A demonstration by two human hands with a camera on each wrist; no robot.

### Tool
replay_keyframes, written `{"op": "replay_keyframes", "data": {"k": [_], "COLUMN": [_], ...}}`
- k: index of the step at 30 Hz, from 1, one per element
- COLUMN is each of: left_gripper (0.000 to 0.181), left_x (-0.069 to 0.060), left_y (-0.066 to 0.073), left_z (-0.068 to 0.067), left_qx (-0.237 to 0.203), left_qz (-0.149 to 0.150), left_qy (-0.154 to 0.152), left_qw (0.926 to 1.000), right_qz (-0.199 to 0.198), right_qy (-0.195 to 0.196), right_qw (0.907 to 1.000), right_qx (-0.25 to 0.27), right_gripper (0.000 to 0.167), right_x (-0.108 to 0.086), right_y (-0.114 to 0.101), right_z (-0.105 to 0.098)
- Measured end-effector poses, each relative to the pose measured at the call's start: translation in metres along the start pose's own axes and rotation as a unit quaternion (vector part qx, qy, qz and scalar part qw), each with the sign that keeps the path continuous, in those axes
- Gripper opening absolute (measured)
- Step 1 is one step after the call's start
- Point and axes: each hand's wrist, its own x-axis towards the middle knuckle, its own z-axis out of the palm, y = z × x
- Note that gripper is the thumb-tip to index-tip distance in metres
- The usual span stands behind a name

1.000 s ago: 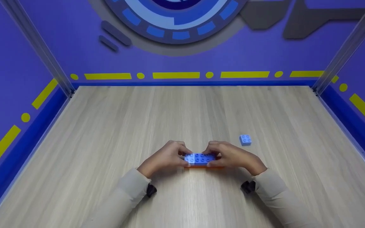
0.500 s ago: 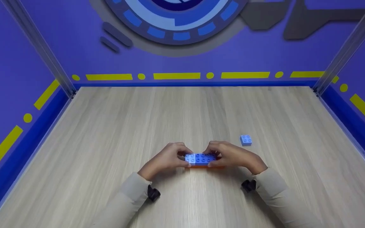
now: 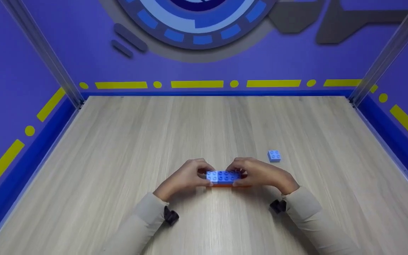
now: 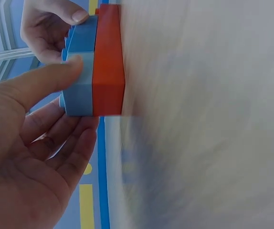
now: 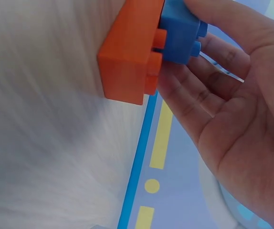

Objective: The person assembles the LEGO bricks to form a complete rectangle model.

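A long orange-red toy brick (image 3: 223,185) lies on the table in front of me. On top of it sit a light blue brick (image 3: 211,176) at the left and a darker blue brick (image 3: 225,177) beside it, touching. My left hand (image 3: 191,173) pinches the light blue brick, its thumb on the near side in the left wrist view. With thumb and fingers, my right hand (image 3: 257,173) holds the blue brick (image 5: 177,36). Bare studs show at the right end of the orange-red brick (image 5: 125,57) in the right wrist view.
A loose light blue brick (image 3: 274,156) with studs up lies beyond my right hand. The wooden table (image 3: 154,131) is bounded by a purple-blue back wall (image 3: 204,72) and side walls with yellow markings. Black wrist cameras sit under both wrists.
Both hands stay on the bricks with almost no movement. The left wrist has shifted very slightly; the bricks look the same.
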Motion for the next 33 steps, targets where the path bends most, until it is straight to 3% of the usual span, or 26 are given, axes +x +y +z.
{"op": "replay_keyframes", "data": {"k": [8, 18, 33], "left_gripper": [0.03, 0.032, 0.032], "left_x": [0.0, -0.001, -0.002], "left_y": [0.001, 0.001, 0.002], "left_z": [0.0, -0.002, -0.002], "left_qx": [-0.003, 0.005, 0.009], "left_qz": [-0.003, -0.012, -0.014], "left_qy": [-0.006, -0.003, 0.0], "left_qw": [1.0, 0.9999, 0.9999], "right_qz": [0.0, 0.043, 0.112], "right_qy": [-0.007, -0.001, 0.071], "right_qw": [0.9999, 0.999, 0.99], "right_qx": [-0.008, -0.007, -0.048], "right_gripper": [0.037, 0.036, 0.038], "right_x": [-0.004, -0.017, -0.048], "right_y": [0.001, 0.009, 0.05], "right_z": [-0.003, -0.014, -0.048]}}
